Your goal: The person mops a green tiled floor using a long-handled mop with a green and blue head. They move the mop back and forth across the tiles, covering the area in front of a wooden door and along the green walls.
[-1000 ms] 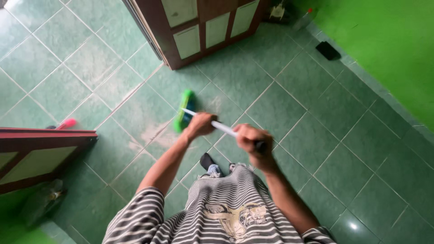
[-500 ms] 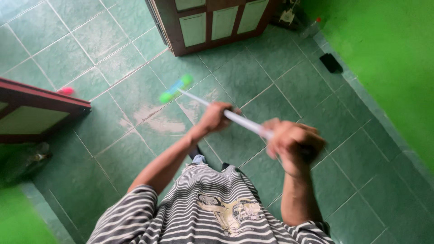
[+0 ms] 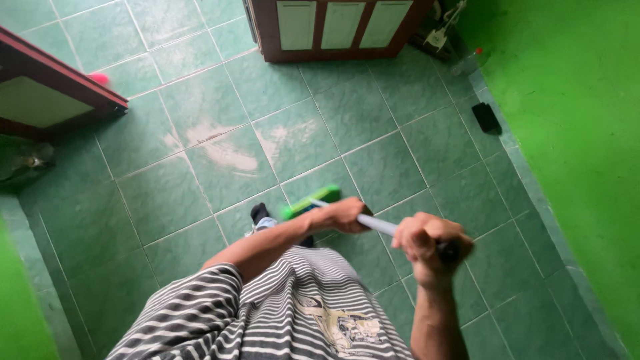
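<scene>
The person's left hand (image 3: 343, 215) is clenched low on the pale handle (image 3: 377, 225) of a broom; the right hand (image 3: 427, 241) grasps its dark upper end. The green broom head (image 3: 311, 201) rests on the green tiled floor (image 3: 373, 100), near pale dusty smears (image 3: 230, 157), just beside a foot (image 3: 260, 215)

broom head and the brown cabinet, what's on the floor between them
Head view: only bare green tiles with pale smears lie between the broom head and the cabinet.

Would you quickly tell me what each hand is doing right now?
Left hand: closed around the broom handle, lower down.
Right hand: closed around its upper end.
</scene>
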